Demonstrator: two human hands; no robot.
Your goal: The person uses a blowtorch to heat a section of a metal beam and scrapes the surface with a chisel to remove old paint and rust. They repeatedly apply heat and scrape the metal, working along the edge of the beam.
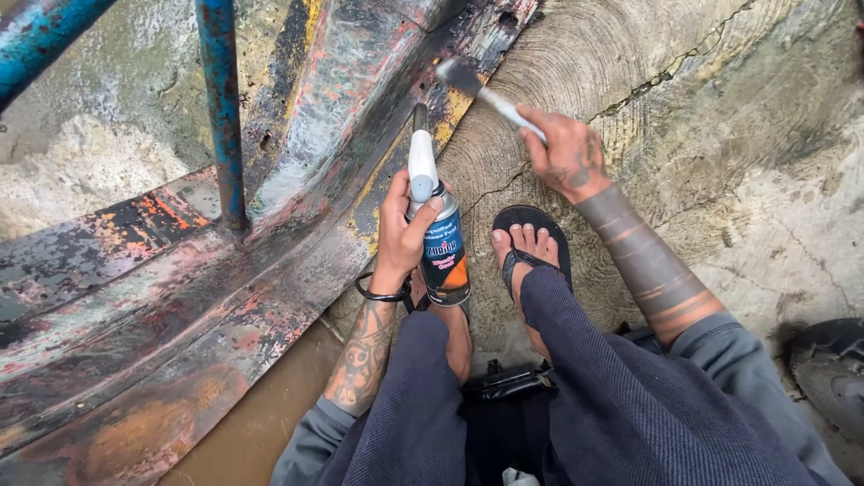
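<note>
Down low, left hand [402,227] clamped around gas torch canister [441,241], white nozzle aimed at rusty painted metal panel [180,297]. Right hand [565,155] closed on scraper [486,93], blade near panel edge, above cracked concrete floor [702,108]. Sandalled foot [526,245] just beside canister.

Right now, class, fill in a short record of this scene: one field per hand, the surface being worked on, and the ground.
Left hand: left hand wrapped around a gas torch canister, nozzle pointing up at the panel
Right hand: right hand holds a scraper by its pale handle, blade on the panel edge
Work surface: curved metal panel, old paint flaking in red, orange and yellow, rust patches
Other metal: blue pipe standing on the panel
Ground: cracked concrete
Footwear: black sandal on the foot
</note>
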